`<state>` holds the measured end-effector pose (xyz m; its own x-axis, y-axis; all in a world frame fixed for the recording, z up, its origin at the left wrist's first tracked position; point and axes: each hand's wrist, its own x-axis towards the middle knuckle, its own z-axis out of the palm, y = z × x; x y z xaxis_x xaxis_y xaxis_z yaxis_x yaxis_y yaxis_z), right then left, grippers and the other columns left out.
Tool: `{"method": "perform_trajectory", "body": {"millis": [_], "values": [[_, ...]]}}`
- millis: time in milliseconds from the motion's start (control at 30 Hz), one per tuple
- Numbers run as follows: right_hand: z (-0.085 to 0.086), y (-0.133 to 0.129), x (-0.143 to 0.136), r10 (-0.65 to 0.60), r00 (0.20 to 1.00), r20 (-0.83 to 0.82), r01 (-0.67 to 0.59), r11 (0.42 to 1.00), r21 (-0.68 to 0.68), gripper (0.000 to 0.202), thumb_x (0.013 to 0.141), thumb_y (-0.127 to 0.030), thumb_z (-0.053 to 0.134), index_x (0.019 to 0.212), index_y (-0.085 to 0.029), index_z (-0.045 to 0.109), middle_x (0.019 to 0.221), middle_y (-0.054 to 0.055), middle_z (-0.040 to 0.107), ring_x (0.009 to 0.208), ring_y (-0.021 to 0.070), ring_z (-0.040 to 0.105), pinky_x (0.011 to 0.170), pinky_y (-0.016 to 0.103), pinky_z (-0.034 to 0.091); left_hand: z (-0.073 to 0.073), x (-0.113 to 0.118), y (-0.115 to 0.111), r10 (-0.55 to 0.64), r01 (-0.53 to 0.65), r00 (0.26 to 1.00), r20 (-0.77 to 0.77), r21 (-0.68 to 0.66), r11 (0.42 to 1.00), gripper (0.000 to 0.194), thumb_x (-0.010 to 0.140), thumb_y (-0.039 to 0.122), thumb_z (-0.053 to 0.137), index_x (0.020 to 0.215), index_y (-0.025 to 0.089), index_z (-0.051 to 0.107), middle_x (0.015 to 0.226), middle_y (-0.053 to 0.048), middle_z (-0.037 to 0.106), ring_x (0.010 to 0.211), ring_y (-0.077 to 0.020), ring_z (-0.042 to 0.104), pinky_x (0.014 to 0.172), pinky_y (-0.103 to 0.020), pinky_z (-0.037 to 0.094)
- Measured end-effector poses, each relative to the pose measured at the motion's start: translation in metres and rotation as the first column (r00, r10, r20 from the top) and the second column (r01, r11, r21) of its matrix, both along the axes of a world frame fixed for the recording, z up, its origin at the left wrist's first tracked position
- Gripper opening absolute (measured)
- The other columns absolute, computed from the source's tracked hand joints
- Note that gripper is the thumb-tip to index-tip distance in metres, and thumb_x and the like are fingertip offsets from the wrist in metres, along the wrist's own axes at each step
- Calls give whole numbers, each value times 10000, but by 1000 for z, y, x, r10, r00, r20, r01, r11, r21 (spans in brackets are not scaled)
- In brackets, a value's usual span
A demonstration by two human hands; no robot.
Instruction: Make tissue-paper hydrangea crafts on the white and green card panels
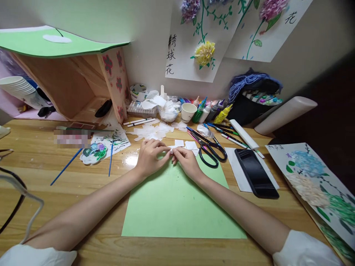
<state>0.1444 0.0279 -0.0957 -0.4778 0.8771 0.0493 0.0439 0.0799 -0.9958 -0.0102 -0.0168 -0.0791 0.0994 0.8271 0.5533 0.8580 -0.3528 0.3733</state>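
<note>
My left hand [152, 157] and my right hand [187, 162] meet above the far edge of a green sheet [177, 207]. Between their fingertips is a small piece of white paper [171, 150], pinched from both sides. Just behind the right hand lie small white paper squares [190, 145], and more white scraps [149, 131] are spread beyond the left hand. Black-handled scissors [212, 151] rest to the right of my right hand, partly over the green sheet's far corner.
Glue bottles [199, 112], a paper cup [188, 112] and a bowl of white bits [168, 112] stand along the wall. A phone [256, 173] lies right on white paper. Brushes [66, 166] and a paint palette [93, 153] lie left, before a cardboard box [113, 81].
</note>
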Motion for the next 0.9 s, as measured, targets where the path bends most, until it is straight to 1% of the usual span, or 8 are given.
{"method": "perform_trajectory", "body": {"millis": [133, 333, 500, 767, 900], "values": [[0, 1, 1, 18, 1000, 2, -18, 1000, 15, 315, 846, -405, 485, 680, -153, 575, 616, -8, 542, 518, 106, 522, 545, 251, 435, -1, 0, 1, 9, -9, 1000, -12, 1, 1000, 182, 831, 339, 543, 828, 254, 704, 810, -10, 676, 777, -157, 560, 766, -354, 317], [3, -1, 0, 44, 999, 21, -45, 998, 41, 274, 824, -371, 517, 669, -156, 585, 646, -2, 536, 540, 101, 511, 535, 236, 423, -1, -1, 2, 20, -20, 999, -29, -14, 1000, 173, 814, 335, 563, 763, 241, 699, 779, -2, 681, 745, -153, 563, 744, -348, 323], [4, -1, 0, 54, 998, 39, -57, 995, 80, 226, 815, -321, 524, 670, -161, 593, 660, 0, 537, 544, 100, 498, 540, 237, 416, 0, -1, 3, 29, -29, 1000, -8, -21, 999, 200, 808, 341, 570, 687, 228, 682, 740, 8, 673, 724, -148, 562, 727, -344, 322], [4, -2, -1, 59, 998, 39, -62, 995, 79, 172, 785, -295, 550, 750, -153, 642, 687, 6, 554, 549, 100, 490, 524, 232, 403, -1, -1, 4, 37, -35, 999, 34, -65, 997, 198, 804, 346, 579, 681, 224, 676, 740, 10, 662, 736, -148, 560, 723, -339, 322], [3, -2, -1, 39, 998, 47, -43, 996, 78, 165, 781, -283, 552, 738, -150, 640, 685, 13, 558, 558, 106, 497, 529, 236, 411, 0, -1, 4, 28, -25, 998, 48, -73, 997, 201, 806, 344, 578, 684, 220, 680, 741, 6, 660, 741, -147, 562, 723, -337, 325]]}}
